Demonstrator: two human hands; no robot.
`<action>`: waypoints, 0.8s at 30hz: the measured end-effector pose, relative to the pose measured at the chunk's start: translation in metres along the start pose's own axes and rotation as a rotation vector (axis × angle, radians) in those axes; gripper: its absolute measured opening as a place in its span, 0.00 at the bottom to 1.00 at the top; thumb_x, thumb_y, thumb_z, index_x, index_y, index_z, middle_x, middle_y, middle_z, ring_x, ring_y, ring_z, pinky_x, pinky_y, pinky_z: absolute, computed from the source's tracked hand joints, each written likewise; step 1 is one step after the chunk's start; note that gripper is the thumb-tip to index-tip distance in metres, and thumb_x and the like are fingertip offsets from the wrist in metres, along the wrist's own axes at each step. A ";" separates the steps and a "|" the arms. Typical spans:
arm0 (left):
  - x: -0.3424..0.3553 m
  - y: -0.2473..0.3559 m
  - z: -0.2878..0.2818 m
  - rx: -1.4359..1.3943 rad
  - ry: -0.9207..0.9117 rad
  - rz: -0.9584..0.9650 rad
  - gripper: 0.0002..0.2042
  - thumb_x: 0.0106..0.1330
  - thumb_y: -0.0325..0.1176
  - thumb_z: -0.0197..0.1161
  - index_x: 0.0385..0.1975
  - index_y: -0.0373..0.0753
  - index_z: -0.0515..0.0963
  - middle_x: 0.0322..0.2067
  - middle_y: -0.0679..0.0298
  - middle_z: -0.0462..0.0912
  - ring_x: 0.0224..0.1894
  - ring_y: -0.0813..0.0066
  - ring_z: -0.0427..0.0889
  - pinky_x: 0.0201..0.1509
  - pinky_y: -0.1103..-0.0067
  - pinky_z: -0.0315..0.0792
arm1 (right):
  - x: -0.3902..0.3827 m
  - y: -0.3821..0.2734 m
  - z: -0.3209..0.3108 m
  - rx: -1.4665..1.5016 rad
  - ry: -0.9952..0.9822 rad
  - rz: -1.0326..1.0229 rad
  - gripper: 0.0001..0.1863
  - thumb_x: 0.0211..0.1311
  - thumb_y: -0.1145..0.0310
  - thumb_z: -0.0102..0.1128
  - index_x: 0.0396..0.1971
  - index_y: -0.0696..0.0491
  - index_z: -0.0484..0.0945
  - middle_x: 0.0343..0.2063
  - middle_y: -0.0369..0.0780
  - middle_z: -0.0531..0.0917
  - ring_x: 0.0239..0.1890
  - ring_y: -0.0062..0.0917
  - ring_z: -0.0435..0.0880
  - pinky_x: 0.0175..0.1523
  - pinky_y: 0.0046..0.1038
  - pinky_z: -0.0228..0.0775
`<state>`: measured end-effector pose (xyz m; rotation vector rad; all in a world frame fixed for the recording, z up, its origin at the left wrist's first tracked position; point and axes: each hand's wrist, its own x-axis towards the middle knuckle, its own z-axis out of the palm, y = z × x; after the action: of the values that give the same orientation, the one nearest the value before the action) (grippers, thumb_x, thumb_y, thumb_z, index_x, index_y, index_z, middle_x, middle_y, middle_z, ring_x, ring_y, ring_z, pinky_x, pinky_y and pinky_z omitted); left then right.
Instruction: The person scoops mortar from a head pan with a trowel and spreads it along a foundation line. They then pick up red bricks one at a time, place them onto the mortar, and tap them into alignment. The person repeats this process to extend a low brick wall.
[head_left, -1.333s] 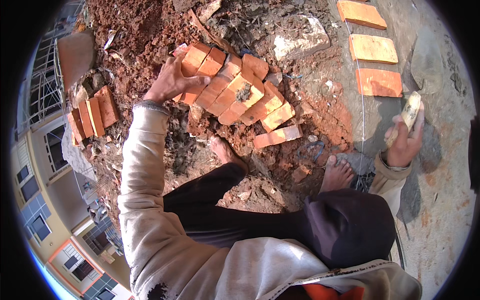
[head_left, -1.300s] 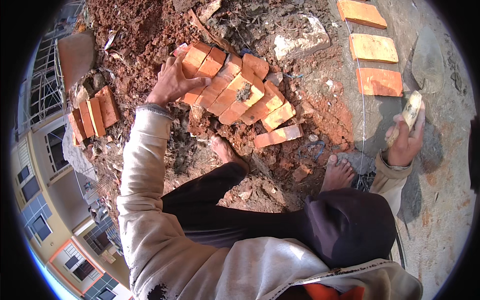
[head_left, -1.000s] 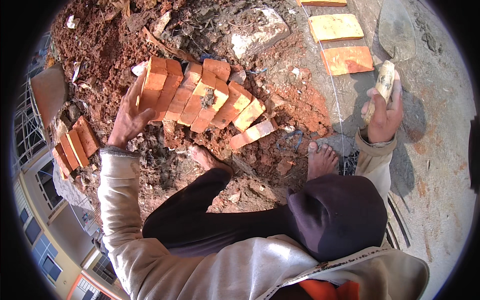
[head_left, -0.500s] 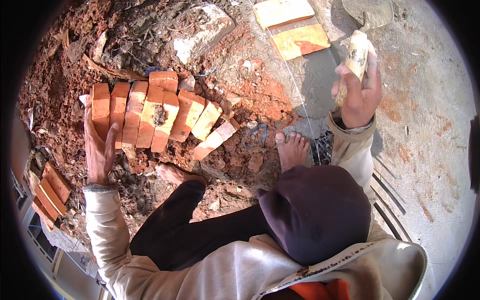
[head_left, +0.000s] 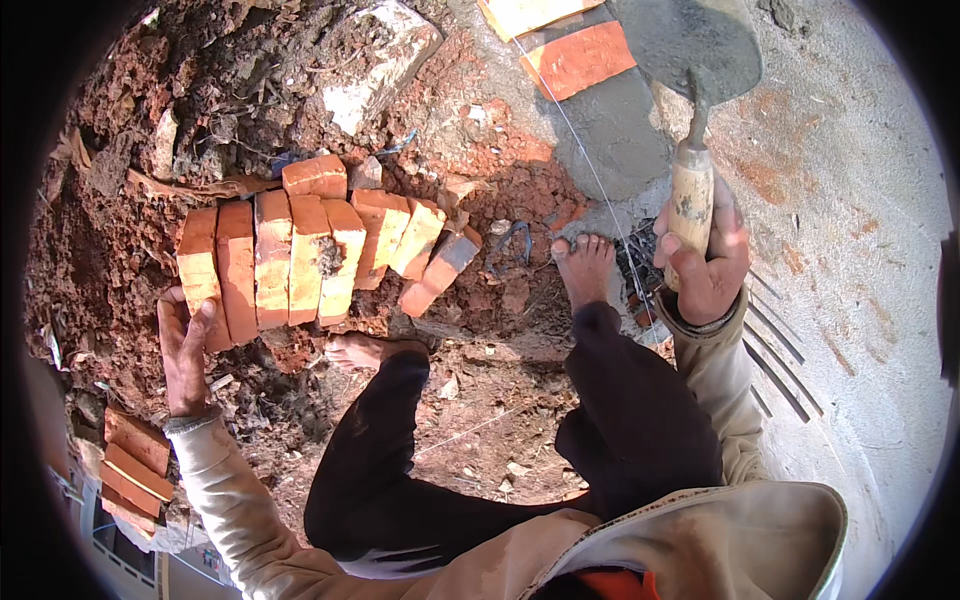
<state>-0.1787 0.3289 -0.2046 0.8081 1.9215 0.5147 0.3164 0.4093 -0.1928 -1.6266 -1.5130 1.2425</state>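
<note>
In my right hand (head_left: 708, 262) is a masonry trowel (head_left: 690, 195), its wooden handle gripped and its broad grey blade pointing away from me. My left hand (head_left: 186, 350) closes on the near end of a brick (head_left: 200, 270), thumb on its upper face and fingers bent round its left side. That brick is the leftmost of a leaning row of orange bricks (head_left: 272, 262) on the soil. Under the trowel blade's left side, a brick (head_left: 580, 60) lies at the end of a grey mortar bed (head_left: 625, 140).
A taut string (head_left: 585, 150) runs beside the mortar. Thin dark bars (head_left: 775, 375) lie on the concrete at right. Another brick stack (head_left: 135, 468) sits at lower left. A pale block (head_left: 375, 75) rests on the soil, and my bare feet (head_left: 585, 268) are between bricks and concrete.
The trowel's blade has swung into fuller view, its handle now nearly upright in the picture. My left hand has shifted to the near end of the leftmost brick. The view has moved slightly.
</note>
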 end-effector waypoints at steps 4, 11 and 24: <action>0.008 0.012 0.008 0.169 -0.094 0.007 0.31 0.59 0.48 0.61 0.54 0.32 0.61 0.44 0.59 0.70 0.45 0.73 0.68 0.52 0.78 0.62 | -0.052 -0.012 -0.013 -0.251 -0.118 -0.009 0.31 0.47 0.74 0.54 0.55 0.64 0.62 0.34 0.45 0.78 0.36 0.30 0.78 0.44 0.27 0.68; 0.007 -0.030 -0.008 -0.058 -0.180 -0.014 0.37 0.61 0.37 0.56 0.64 0.31 0.44 0.49 0.57 0.69 0.47 0.71 0.68 0.55 0.78 0.61 | -0.143 -0.050 -0.063 -0.391 -0.207 0.212 0.29 0.46 0.70 0.57 0.51 0.65 0.65 0.29 0.50 0.78 0.30 0.42 0.79 0.37 0.33 0.71; -0.055 0.100 0.007 0.970 0.317 0.242 0.40 0.39 0.55 0.69 0.46 0.30 0.67 0.44 0.52 0.66 0.48 0.54 0.68 0.50 0.64 0.65 | -0.246 -0.137 -0.084 -0.152 -0.056 0.571 0.34 0.47 0.70 0.54 0.57 0.63 0.60 0.40 0.54 0.78 0.42 0.43 0.80 0.47 0.31 0.71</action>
<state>-0.1222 0.3584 -0.1095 1.6586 2.3792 -0.2244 0.3547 0.2102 0.0196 -2.2413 -1.2337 1.4976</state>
